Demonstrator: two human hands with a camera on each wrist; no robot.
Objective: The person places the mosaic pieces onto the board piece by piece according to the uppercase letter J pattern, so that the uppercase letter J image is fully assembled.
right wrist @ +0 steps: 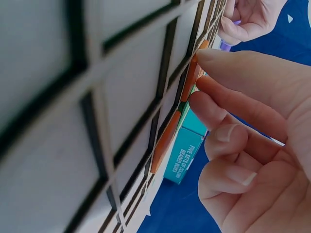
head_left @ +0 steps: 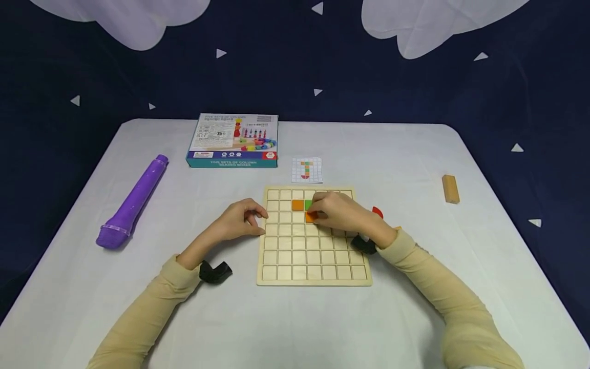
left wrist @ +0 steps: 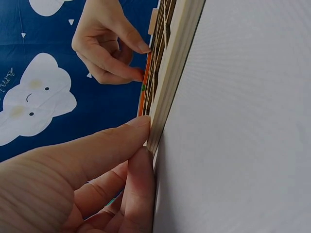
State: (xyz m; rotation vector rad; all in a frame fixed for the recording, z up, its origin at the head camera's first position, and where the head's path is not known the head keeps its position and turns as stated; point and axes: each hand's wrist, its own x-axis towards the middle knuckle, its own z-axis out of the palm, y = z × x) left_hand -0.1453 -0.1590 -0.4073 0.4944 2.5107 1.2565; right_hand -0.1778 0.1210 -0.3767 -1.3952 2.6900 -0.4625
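A pale wooden grid board (head_left: 298,258) lies on the table. On its upper part sit an orange tile (head_left: 297,205) and, beside it, a green tile (head_left: 308,204). With thumb and index finger, my right hand (head_left: 338,211) pinches another orange tile (head_left: 311,217) by its edges, just below the green one. A further orange tile (right wrist: 165,143) shows in the right wrist view, hidden behind the hand from above. My left hand (head_left: 237,219) touches the board's left edge with thumb and index fingertips, the other fingers loosely bent.
A pattern card (head_left: 307,169) lies behind the board, and a printed toy box (head_left: 232,141) behind that to the left. A purple microphone-shaped object (head_left: 133,202) is at far left, a wooden block (head_left: 450,189) at right. A red piece (head_left: 377,211) peeks out beyond my right wrist.
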